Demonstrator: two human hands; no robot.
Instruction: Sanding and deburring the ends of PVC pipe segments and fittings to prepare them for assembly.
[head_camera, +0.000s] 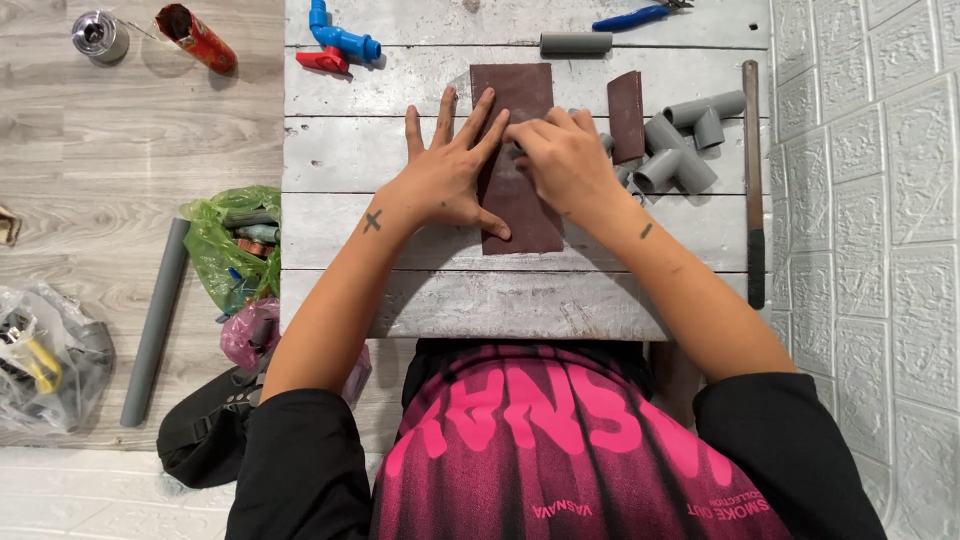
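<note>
Two hands are working one sandpaper sheet (520, 160); your left hand (447, 170) is lying flat on it with fingers spread wide, holding nothing; your right hand (565, 160) is curling over its right edge, pinching there, though what it is gripping I cannot tell. The sheet is lying mid-table (350, 150), long axis running near to far, directly beneath both hands. A second, smaller sandpaper piece (627, 115) is sitting just right; grey fittings (680, 145), at least four, are clustering beyond it.
</note>
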